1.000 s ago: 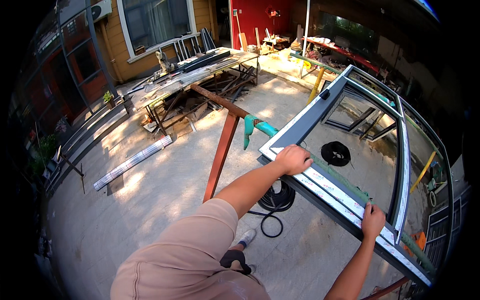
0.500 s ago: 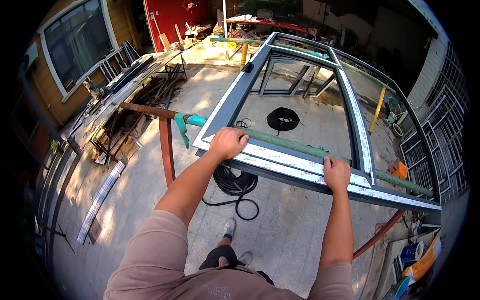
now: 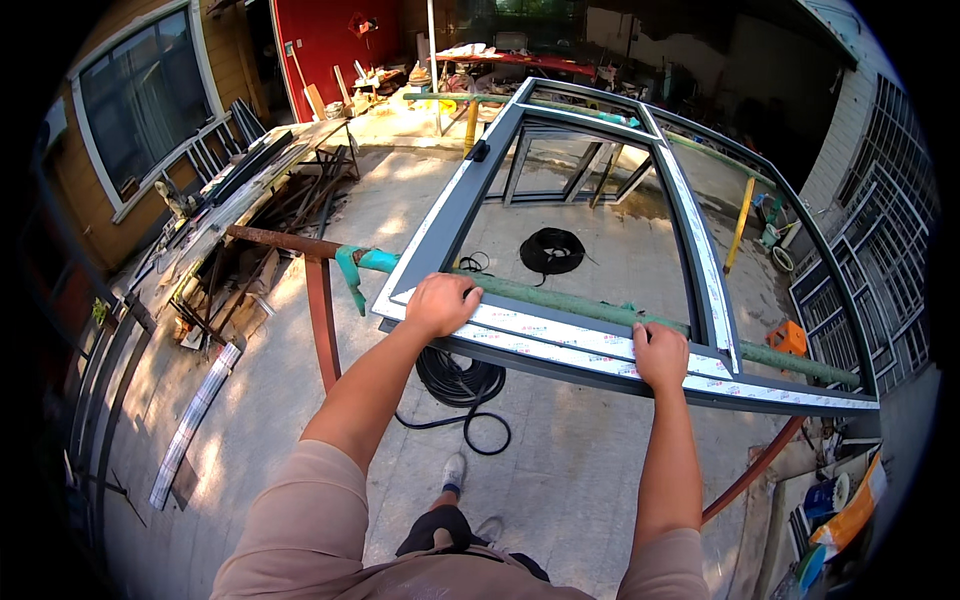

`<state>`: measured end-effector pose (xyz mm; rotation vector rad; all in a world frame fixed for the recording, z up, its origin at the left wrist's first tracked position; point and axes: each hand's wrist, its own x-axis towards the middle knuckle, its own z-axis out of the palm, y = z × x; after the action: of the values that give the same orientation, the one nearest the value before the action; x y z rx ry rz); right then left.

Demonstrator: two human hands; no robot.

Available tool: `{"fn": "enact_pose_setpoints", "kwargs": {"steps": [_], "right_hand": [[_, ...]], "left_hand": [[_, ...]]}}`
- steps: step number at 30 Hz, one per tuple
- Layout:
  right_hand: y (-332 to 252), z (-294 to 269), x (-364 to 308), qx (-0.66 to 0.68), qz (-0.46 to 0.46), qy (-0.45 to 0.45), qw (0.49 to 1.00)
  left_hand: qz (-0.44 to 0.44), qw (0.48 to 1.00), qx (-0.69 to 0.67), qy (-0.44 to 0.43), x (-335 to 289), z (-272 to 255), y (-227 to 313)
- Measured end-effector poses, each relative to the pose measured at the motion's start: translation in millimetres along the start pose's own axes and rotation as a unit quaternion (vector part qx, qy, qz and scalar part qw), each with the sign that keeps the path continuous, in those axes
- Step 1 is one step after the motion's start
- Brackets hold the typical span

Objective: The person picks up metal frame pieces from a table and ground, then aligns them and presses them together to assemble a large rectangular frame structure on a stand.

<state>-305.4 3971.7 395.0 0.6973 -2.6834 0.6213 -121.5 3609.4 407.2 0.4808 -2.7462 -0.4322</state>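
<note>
A dark grey window frame (image 3: 800, 402) with strips of white printed film lies across a green pipe rail (image 3: 560, 296). A sash (image 3: 415, 243) sits in its left part, with a small black fitting (image 3: 480, 150) on its left side. My left hand (image 3: 443, 304) is closed over the sash's near rail by the left corner, fingers curled over the inner edge. Farther right, my right hand (image 3: 661, 354) grips the same rail, its thumb on top. The undersides of both grips are hidden. The floor shows through the sash opening.
Black coils (image 3: 552, 250) lie on the floor beyond the rail and black hose (image 3: 460, 378) below the sash. A cluttered workbench (image 3: 225, 190) stands left, near a wrapped bundle (image 3: 195, 425). Reddish legs (image 3: 321, 320) support the rail. At right are an orange box (image 3: 787, 338) and metal grilles (image 3: 860, 260).
The whole view has shifted a little, so the frame and floor appear slightly lower and to the left. Both hands keep their hold on the sash's near rail.
</note>
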Motion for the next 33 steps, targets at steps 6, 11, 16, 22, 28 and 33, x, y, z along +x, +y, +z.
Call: {"fn": "enact_pose_setpoints", "kwargs": {"steps": [6,11,16,22,28,33], "right_hand": [[2,6,2,0.015,-0.012,0.012,1.000],[5,7,2,0.013,-0.011,0.013,1.000],[4,6,1,0.012,0.000,0.007,1.000],[2,5,0,0.015,0.008,0.003,1.000],[4,6,0,0.015,0.004,0.006,1.000],[6,7,0,0.014,0.000,0.011,1.000]], "left_hand": [[0.014,1.000,0.008,0.015,-1,2,-5],[0.011,1.000,0.001,0.011,-2,-4,3],[0.005,1.000,0.010,0.009,-1,0,0],[-0.001,1.000,0.017,0.019,-1,4,-4],[0.004,1.000,0.012,0.026,-1,4,-3],[0.017,0.999,0.010,0.038,0,5,-4]]}}
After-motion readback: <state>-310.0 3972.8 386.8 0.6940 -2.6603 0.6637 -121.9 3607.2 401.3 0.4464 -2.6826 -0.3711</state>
